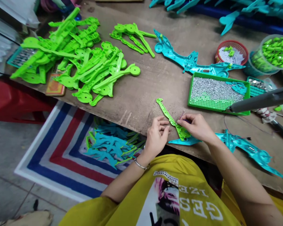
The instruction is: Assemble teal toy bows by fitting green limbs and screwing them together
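A long green plastic lever (169,118) lies slanted on the wooden table (141,91) near its front edge, resting on a teal plastic shell (240,146). My left hand (157,136) touches the lever's middle with its fingertips. My right hand (196,127) pinches down at the lever's round lower end, over the teal shell, with a thin wire or pin by its fingers.
A big heap of green levers (80,62) covers the left of the table. More teal shells (191,61) lie at centre back. A green tray of small metal parts (217,92), a red basket (231,51), a tub of green bits (273,51) and a grey tool (261,100) stand right. Assembled pieces (110,144) lie on a striped sack below.
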`<action>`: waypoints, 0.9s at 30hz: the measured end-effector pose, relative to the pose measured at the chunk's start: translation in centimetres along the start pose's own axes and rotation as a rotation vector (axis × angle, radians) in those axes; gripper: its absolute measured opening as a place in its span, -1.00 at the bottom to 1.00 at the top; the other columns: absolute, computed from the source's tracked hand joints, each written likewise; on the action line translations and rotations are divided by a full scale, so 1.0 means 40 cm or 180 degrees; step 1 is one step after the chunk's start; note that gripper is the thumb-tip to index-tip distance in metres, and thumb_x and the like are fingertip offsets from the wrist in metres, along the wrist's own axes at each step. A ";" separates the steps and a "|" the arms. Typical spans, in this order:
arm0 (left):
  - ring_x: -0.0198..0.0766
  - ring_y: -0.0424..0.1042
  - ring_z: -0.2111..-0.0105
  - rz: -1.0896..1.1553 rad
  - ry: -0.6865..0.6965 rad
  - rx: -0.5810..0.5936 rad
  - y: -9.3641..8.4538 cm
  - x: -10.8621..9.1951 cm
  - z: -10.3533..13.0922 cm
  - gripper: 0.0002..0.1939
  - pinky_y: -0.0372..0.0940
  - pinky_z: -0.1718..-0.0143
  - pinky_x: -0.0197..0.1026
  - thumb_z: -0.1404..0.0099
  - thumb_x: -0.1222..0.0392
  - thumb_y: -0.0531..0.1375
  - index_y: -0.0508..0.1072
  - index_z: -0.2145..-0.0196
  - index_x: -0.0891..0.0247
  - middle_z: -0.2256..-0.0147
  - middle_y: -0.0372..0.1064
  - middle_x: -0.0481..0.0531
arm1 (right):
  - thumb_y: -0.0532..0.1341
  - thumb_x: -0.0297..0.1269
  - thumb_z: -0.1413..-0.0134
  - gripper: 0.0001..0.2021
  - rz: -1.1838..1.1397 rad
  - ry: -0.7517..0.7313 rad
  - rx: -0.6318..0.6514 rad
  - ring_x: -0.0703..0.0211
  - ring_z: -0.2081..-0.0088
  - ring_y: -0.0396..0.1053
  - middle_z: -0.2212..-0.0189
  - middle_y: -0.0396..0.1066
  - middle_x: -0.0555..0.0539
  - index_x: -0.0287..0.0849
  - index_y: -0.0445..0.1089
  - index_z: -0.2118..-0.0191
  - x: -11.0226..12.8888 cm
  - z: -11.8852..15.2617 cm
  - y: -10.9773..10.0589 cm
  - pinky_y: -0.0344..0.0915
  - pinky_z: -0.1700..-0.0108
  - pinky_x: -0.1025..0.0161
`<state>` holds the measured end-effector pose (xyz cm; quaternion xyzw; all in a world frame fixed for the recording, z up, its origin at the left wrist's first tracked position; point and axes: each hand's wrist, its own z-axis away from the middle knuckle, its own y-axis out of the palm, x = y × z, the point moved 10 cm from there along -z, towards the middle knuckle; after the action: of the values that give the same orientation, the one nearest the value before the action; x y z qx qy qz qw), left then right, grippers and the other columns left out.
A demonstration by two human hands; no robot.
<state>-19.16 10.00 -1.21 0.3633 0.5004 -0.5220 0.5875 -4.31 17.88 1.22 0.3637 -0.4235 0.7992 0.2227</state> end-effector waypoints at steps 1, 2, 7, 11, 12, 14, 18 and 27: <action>-0.31 0.58 0.31 0.0116 -0.0032 -0.0015 0.003 0.005 -0.002 -0.60 0.54 0.26 -0.22 -0.34 0.21 0.19 0.20 -0.09 0.21 0.11 0.44 0.09 | 0.21 -0.08 -0.09 -0.71 0.0028 -0.0031 -0.0023 0.29 0.51 0.18 0.54 0.41 0.01 -0.22 0.51 0.38 0.008 -0.003 0.000 0.04 0.45 0.28; -0.31 0.58 0.30 0.0213 -0.0058 -0.0031 0.005 0.009 -0.003 -0.57 0.55 0.24 -0.20 -0.34 0.20 0.19 0.19 -0.11 0.21 0.11 0.43 0.08 | 0.21 -0.10 -0.09 -0.72 0.0063 -0.0065 -0.0037 0.29 0.51 0.19 0.54 0.41 0.01 -0.22 0.52 0.38 0.016 -0.006 0.001 0.04 0.44 0.28; -0.29 0.58 0.30 0.0563 -0.0197 -0.0045 0.012 0.023 -0.009 -0.50 0.55 0.21 -0.16 -0.32 0.16 0.24 0.17 -0.14 0.22 0.14 0.42 0.06 | 0.22 -0.19 -0.07 -0.78 0.0339 -0.0113 -0.0146 0.31 0.55 0.17 0.61 0.36 0.04 -0.22 0.52 0.43 0.034 -0.016 0.009 0.03 0.46 0.29; -0.27 0.58 0.27 0.0885 -0.0323 -0.0066 0.015 0.032 -0.011 -0.47 0.54 0.18 -0.17 -0.29 0.16 0.28 0.22 -0.15 0.21 0.12 0.44 0.08 | 0.21 -0.23 -0.09 -0.79 0.0431 -0.0236 -0.0280 0.31 0.55 0.18 0.59 0.40 0.02 -0.22 0.53 0.41 0.043 -0.008 0.010 0.04 0.45 0.29; -0.27 0.58 0.26 0.0984 -0.0366 -0.0067 0.017 0.034 -0.012 -0.47 0.53 0.17 -0.16 -0.28 0.16 0.29 0.24 -0.14 0.21 0.13 0.44 0.07 | 0.21 -0.23 -0.09 -0.80 0.0432 -0.0261 -0.0288 0.31 0.55 0.19 0.58 0.41 0.02 -0.22 0.53 0.40 0.044 -0.005 0.011 0.04 0.44 0.30; -0.27 0.57 0.24 0.1202 -0.0469 -0.0023 0.027 0.036 -0.013 -0.50 0.52 0.11 -0.14 -0.26 0.17 0.31 0.29 -0.11 0.23 0.16 0.44 0.05 | 0.21 -0.23 -0.11 -0.80 0.0409 -0.0295 -0.0278 0.31 0.54 0.21 0.56 0.43 0.02 -0.21 0.54 0.38 0.046 0.001 0.014 0.05 0.44 0.30; -0.29 0.53 0.17 0.1503 -0.0545 0.0054 0.043 0.025 -0.015 -0.60 0.45 -0.01 -0.15 -0.21 0.20 0.33 0.39 0.01 0.25 0.13 0.43 0.03 | 0.21 -0.21 -0.14 -0.79 0.0267 -0.0360 -0.0357 0.29 0.49 0.28 0.52 0.45 0.01 -0.21 0.52 0.38 0.048 0.017 0.010 0.10 0.40 0.31; -0.34 0.52 0.25 0.1745 -0.0503 0.0136 0.065 0.014 -0.019 -0.48 0.43 0.11 -0.24 -0.08 0.16 0.45 0.30 0.09 0.23 0.22 0.48 -0.01 | 0.22 -0.17 -0.14 -0.77 -0.0095 -0.0336 -0.0478 0.23 0.43 0.38 0.42 0.55 -0.05 -0.21 0.55 0.32 0.032 0.042 0.007 0.19 0.35 0.29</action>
<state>-16.81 11.09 -2.19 0.4555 0.3251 -0.3808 0.7361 -4.64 16.39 2.69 0.3939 -0.4878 0.7416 0.2386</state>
